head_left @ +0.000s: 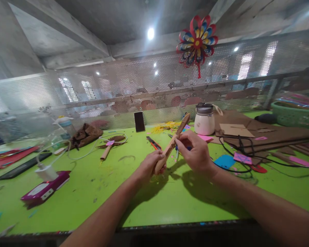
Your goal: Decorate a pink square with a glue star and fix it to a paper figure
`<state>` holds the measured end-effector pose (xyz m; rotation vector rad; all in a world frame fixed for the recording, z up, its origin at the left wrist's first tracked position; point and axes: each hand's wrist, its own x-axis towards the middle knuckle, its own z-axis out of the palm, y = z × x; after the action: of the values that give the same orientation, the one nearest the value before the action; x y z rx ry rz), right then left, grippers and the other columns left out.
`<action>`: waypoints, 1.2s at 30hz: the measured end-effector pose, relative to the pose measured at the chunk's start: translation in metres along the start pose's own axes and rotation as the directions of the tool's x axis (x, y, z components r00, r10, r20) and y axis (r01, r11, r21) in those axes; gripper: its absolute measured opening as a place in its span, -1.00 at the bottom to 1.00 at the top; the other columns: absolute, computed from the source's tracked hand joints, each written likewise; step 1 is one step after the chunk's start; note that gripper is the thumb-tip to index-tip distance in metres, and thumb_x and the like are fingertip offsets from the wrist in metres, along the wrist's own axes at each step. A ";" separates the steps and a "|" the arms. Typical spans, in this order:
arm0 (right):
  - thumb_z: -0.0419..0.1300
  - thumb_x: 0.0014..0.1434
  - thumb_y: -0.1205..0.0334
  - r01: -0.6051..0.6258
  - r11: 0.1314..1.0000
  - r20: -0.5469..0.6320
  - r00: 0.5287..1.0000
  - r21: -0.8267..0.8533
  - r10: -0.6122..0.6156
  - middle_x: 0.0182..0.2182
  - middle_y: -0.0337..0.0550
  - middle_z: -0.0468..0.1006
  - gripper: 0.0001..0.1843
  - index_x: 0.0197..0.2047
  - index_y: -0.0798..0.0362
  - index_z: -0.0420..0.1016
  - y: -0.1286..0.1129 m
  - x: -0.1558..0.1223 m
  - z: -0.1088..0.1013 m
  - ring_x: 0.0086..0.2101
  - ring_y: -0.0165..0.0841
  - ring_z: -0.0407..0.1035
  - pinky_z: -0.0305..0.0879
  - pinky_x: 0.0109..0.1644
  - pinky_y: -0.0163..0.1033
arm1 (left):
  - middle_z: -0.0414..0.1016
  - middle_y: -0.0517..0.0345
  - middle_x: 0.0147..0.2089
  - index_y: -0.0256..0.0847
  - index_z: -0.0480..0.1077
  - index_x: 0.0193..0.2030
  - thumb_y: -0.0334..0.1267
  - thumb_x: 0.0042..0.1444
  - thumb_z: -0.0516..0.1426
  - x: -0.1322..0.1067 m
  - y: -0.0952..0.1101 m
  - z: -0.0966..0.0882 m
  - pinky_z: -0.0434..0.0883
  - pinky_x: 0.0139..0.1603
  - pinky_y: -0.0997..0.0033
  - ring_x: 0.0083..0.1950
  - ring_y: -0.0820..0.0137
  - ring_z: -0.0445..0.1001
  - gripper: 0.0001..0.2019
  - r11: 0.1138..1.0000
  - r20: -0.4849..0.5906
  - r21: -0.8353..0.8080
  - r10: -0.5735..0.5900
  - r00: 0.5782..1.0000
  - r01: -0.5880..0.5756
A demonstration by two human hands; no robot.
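A long, narrow strip of brown cardboard (pixel 183 124) slants up and away above the green table. Its near end sits in the closed fingers of my left hand (pixel 152 162). Farther up, my right hand (pixel 196 150) has thumb and fingers pinched at the strip's right edge, about midway along. Just beyond my left hand lies an orange and black utility knife (pixel 153 142). Scissors, partly hidden, lie behind the strip and my right hand. To the left rests a rolled brown paper tube (pixel 107 152) with leaf-like brown pieces and a pink scrap on it.
A white jar (pixel 204 122), brown sheets (pixel 270 128) and a green basket (pixel 296 116) stand on the right, with black cable (pixel 240 145) nearby. A phone (pixel 139 121) leans at the back. Leftward are a magenta power strip (pixel 45 188) and white cable. A paper flower (pixel 197 43) hangs above.
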<state>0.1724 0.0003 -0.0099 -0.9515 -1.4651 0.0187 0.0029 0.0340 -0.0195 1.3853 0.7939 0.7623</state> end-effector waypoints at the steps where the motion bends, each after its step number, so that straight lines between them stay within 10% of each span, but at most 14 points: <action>1: 0.10 0.17 0.27 0.073 0.997 0.006 0.997 -0.020 -0.073 -0.40 -0.16 0.40 -0.92 -0.36 0.04 0.31 -0.001 0.000 0.000 -0.43 -0.40 0.32 0.32 -0.35 -0.26 | 0.35 0.18 -0.50 -0.24 0.25 -0.32 -0.19 0.00 0.06 0.000 -0.001 0.000 0.19 -0.56 0.53 -0.57 0.53 0.28 -0.84 1.000 0.009 -0.013 -0.006 1.000 0.006; 5: 0.08 0.16 0.40 0.323 0.944 0.055 0.946 -0.068 -0.319 -0.33 -0.11 0.41 -0.91 -0.35 0.03 0.28 -0.003 -0.003 -0.001 -0.32 -0.35 0.34 0.35 -0.28 -0.23 | 0.38 0.14 -0.46 -0.25 0.25 -0.28 -0.19 0.05 0.03 0.001 -0.002 -0.001 0.25 -0.50 0.52 -0.52 0.50 0.33 -0.83 0.996 0.069 -0.084 -0.030 0.997 0.036; 14: 0.07 0.14 0.48 0.469 0.880 0.172 0.875 -0.076 -0.452 -0.29 -0.07 0.46 -0.85 -0.28 0.03 0.30 -0.006 -0.016 0.005 -0.24 -0.33 0.39 0.39 -0.19 -0.21 | 0.41 0.09 -0.43 -0.31 0.31 -0.28 -0.29 0.03 0.01 0.005 -0.004 -0.006 0.30 -0.47 0.53 -0.47 0.48 0.38 -0.84 0.988 0.043 -0.150 -0.013 0.999 0.019; 36: 0.09 0.17 0.40 0.515 0.836 0.331 0.835 -0.190 -0.440 -0.08 0.10 0.42 -0.56 0.14 0.11 0.26 0.005 -0.026 0.012 -0.07 -0.14 0.31 0.35 -0.03 0.06 | 0.34 0.19 -0.50 -0.27 0.28 -0.41 -0.22 0.04 0.04 0.002 -0.003 -0.001 0.25 -0.48 0.51 -0.52 0.50 0.32 -0.86 0.975 0.007 -0.188 0.118 0.993 -0.115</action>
<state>0.1607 -0.0042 -0.0359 -0.7880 -1.9758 -0.4528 0.0031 0.0359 -0.0222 1.2750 0.6143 0.8917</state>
